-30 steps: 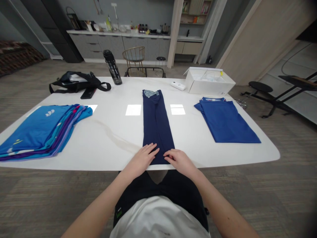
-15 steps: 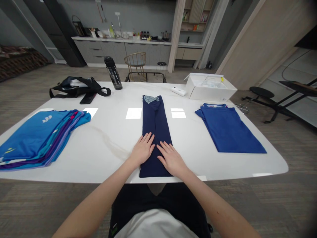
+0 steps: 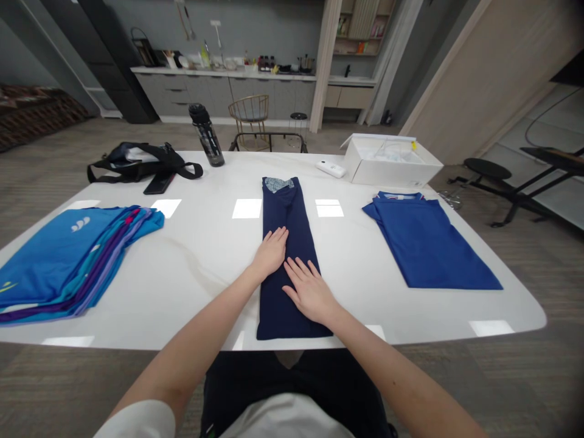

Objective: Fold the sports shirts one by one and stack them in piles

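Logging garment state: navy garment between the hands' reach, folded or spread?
Folded: the navy garment lies as a long narrow strip, patterned lining showing at its far end.

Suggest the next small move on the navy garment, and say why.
I would slide the left hand lightly toward the patterned patch at the far end of the navy garment. The cloth looks creased just below that patch, and neither hand covers it: the left lies about midway along, the right hand nearer the person.

clothes stack left | bag behind it | garment centre | shirt right | box behind shirt
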`<state>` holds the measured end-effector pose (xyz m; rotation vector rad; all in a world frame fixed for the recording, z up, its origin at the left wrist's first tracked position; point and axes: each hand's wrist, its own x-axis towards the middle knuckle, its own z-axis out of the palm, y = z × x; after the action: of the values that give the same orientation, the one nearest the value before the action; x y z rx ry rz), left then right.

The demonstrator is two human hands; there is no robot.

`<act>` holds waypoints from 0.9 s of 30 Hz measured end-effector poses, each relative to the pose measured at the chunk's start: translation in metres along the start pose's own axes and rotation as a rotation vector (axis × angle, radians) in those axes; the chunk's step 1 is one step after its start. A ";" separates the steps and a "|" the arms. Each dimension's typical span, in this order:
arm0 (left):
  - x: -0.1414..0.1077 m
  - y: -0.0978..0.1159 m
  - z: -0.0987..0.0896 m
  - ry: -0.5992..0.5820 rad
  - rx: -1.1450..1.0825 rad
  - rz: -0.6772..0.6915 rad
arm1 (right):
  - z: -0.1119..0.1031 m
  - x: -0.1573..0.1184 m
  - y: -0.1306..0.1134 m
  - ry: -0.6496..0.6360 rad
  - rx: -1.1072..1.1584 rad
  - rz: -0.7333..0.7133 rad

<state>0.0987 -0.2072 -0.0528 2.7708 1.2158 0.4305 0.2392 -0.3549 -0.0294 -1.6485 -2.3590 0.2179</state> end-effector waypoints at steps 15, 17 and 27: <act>0.021 0.014 -0.009 -0.001 0.020 -0.010 | -0.008 -0.025 -0.011 -0.048 -0.004 0.021; 0.033 0.010 -0.001 -0.031 0.027 -0.100 | -0.008 -0.025 -0.011 -0.042 -0.005 0.027; 0.027 0.019 0.005 -0.058 0.049 -0.028 | -0.008 -0.026 -0.011 -0.006 0.018 0.030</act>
<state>0.1307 -0.2002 -0.0481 2.7822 1.2672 0.3197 0.2396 -0.3830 -0.0218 -1.6781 -2.3306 0.2492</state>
